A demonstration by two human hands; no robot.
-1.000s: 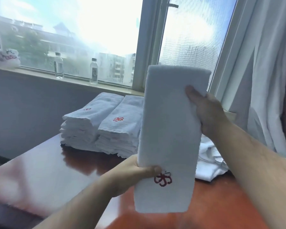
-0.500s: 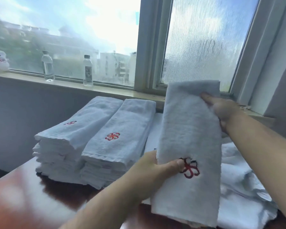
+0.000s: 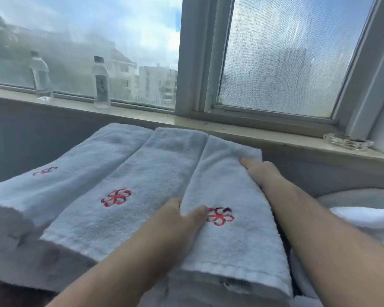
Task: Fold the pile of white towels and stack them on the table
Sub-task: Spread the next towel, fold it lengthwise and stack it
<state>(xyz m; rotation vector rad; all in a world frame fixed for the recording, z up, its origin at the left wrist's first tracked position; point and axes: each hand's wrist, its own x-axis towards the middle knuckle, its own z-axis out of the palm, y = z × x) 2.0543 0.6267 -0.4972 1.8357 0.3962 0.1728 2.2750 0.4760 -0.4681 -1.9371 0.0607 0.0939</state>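
One view only, from a camera worn on the person's head. It looks forward and slightly down across the stacked towels (image 3: 129,189) toward the window (image 3: 282,56), which fills the upper half of the frame. The lens is wide-angle: the window frame leans and the sill (image 3: 231,129) slopes down toward the right of the frame. The camera sits close to the work; both forearms enter from the bottom edge, the left hand (image 3: 182,220) at lower centre, the right hand (image 3: 259,171) at centre right, and the nearest towel (image 3: 228,218) runs almost to the bottom edge. No second view exists, so no shared area can be reported.
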